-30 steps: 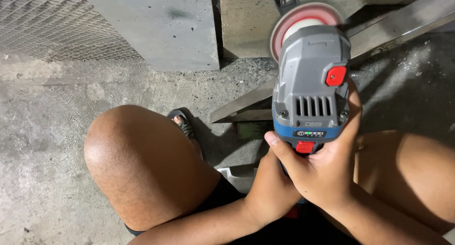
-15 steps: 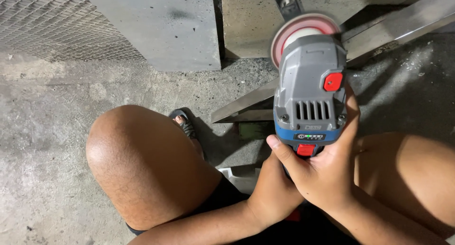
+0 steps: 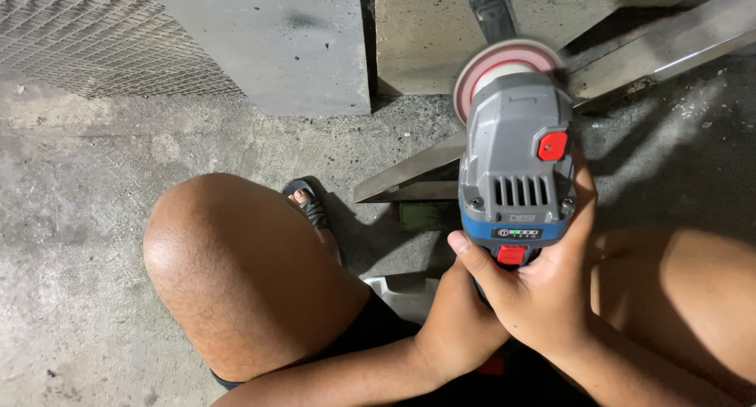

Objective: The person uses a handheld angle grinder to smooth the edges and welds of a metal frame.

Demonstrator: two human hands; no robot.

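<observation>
Gripping a grey angle grinder (image 3: pixel 516 151), right hand (image 3: pixel 543 293) clamped round its body, left hand (image 3: pixel 457 328) closed underneath.

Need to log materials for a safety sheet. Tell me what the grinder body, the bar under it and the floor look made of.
Grinder: moulded plastic, matte grey with blue band and red buttons; vent slots suggest a casing.
Bar: probably steel, dull grey with a faint sheen along straight edges.
Floor: bare concrete, rough, mottled, dusty.

Metalworking workshop: rough concrete floor (image 3: pixel 94 218), steel angle bar (image 3: pixel 409 174), wire mesh panel (image 3: pixel 94 37), cordless grinder (image 3: pixel 516 163).
</observation>
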